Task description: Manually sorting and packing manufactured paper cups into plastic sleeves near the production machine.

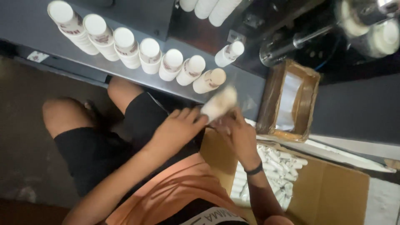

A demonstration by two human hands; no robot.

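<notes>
Both hands meet just below the edge of a grey counter [37,29]. My left hand [177,127] and my right hand [239,133] together hold a blurred white stack of paper cups [218,104], tilted up to the right. Along the counter above stands a row of several stacks of white paper cups with brown print [125,48], running from upper left to centre. One more stack [229,53] stands apart behind the row. My right wrist wears a dark band [254,169].
An open cardboard box [329,193] at lower right holds plastic-wrapped sleeves of white cups [275,166]. A smaller cardboard box [306,104] lined with plastic sits right of the counter. Metal machine parts [300,39] are at upper right. My bare knees are at left.
</notes>
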